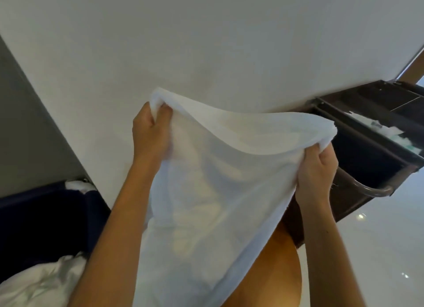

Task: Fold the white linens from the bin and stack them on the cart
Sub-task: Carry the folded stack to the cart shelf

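A white linen (213, 180) hangs in the air in front of me, stretched between both hands. My left hand (150, 132) pinches its upper left corner. My right hand (315, 171) grips the upper right corner. The cloth sags between them and drapes down toward my body. A dark bin (46, 217) stands at the lower left with crumpled white linens (43, 281) in it. The dark brown cart (371, 150) stands at the right, against the wall, behind my right hand.
A plain white wall (206, 43) fills the view ahead. The cart has a curved metal handle (371, 189) and some white items (378, 127) in its top tray. Glossy pale floor (378, 249) lies at the lower right.
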The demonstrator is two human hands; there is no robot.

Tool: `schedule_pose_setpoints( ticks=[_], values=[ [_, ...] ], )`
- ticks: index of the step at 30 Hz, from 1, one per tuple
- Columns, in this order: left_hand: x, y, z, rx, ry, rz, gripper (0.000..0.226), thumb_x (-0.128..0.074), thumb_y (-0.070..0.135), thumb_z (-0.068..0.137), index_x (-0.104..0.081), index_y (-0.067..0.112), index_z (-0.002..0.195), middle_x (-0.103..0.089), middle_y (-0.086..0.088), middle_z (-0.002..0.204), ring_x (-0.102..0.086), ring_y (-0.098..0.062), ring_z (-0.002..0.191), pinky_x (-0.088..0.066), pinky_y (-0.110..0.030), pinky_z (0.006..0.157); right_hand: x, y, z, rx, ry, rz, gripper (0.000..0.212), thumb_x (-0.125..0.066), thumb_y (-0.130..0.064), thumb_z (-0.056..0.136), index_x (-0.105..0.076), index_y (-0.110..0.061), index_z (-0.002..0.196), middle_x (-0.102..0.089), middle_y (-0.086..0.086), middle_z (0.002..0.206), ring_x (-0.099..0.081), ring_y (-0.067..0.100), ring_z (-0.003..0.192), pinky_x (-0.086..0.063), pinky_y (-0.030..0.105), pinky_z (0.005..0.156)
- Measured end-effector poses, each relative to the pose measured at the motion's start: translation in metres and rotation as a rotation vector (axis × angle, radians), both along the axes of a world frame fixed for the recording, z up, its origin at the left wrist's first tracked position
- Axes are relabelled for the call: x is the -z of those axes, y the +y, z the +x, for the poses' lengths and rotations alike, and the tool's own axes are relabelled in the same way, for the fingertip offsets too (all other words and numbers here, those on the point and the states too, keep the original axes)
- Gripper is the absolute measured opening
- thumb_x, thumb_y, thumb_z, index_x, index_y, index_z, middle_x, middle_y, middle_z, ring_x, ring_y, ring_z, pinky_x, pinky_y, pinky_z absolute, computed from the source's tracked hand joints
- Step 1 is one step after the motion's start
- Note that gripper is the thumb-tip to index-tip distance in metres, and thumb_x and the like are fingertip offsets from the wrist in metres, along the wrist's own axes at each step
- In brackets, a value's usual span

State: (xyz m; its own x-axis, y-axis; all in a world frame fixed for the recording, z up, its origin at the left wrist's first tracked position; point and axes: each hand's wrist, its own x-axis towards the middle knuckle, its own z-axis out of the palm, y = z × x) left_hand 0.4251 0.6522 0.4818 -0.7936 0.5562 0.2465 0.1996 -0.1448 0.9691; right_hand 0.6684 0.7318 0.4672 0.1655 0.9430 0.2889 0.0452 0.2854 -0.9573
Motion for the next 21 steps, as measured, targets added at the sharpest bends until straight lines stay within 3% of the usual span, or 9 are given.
schedule_pose_setpoints(
  ticks=[4, 10, 13, 18, 21],
  values=[
    [-0.003, 0.039, -0.009, -0.033, 0.031, 0.019, 0.01, -0.053, 0.025, 0.097, -0.061, 0.02, 0.098, -0.059, 0.015, 0.082, -0.053, 0.012, 0.065, -0.043, -0.01, 0.062, -0.002, 0.044, 0.003, 0.022, -0.012, 0.015, 0.026, -0.039, -0.025, 0.103, -0.059, -0.016, 0.119, -0.064, -0.01, 0.103, -0.059, 0.002, 0.094, -0.05, 0.017, 0.083],
    [-0.023, 0.067, -0.021, -0.076, 0.126, 0.073, 0.012, -0.054, 0.03, 0.095, -0.059, 0.033, 0.085, -0.06, 0.015, 0.081, -0.056, 0.002, 0.072, -0.047, -0.025, 0.072, -0.013, 0.08, 0.007, 0.025, 0.016, 0.08, 0.023, -0.043, -0.022, 0.102, -0.061, -0.007, 0.103, -0.059, -0.012, 0.084, -0.054, -0.009, 0.072, -0.044, 0.005, 0.065],
    [-0.028, 0.07, -0.017, -0.073, 0.145, 0.108, 0.012, -0.054, 0.03, 0.095, -0.058, 0.033, 0.083, -0.059, 0.015, 0.08, -0.054, 0.004, 0.071, -0.046, -0.023, 0.07, -0.02, 0.087, 0.015, 0.03, -0.007, 0.127, 0.02, -0.044, -0.019, 0.101, -0.061, -0.009, 0.098, -0.06, -0.012, 0.082, -0.055, -0.009, 0.072, -0.044, 0.006, 0.065],
    [-0.03, 0.066, 0.003, -0.037, 0.183, 0.13, 0.014, -0.053, 0.027, 0.097, -0.057, 0.033, 0.085, -0.056, 0.015, 0.079, -0.05, 0.007, 0.067, -0.042, -0.015, 0.065, -0.026, 0.092, 0.035, 0.04, 0.006, 0.132, 0.02, -0.048, -0.021, 0.098, -0.061, -0.028, 0.085, -0.061, -0.012, 0.082, -0.055, -0.002, 0.076, -0.047, 0.014, 0.07],
    [-0.02, 0.058, 0.017, -0.016, 0.168, 0.101, 0.013, -0.053, 0.027, 0.096, -0.058, 0.033, 0.085, -0.058, 0.015, 0.08, -0.051, 0.006, 0.068, -0.043, -0.016, 0.066, -0.018, 0.087, 0.048, 0.029, 0.012, 0.084, 0.018, -0.046, -0.017, 0.099, -0.062, -0.02, 0.092, -0.061, -0.012, 0.086, -0.056, -0.003, 0.079, -0.048, 0.012, 0.07]
  ],
)
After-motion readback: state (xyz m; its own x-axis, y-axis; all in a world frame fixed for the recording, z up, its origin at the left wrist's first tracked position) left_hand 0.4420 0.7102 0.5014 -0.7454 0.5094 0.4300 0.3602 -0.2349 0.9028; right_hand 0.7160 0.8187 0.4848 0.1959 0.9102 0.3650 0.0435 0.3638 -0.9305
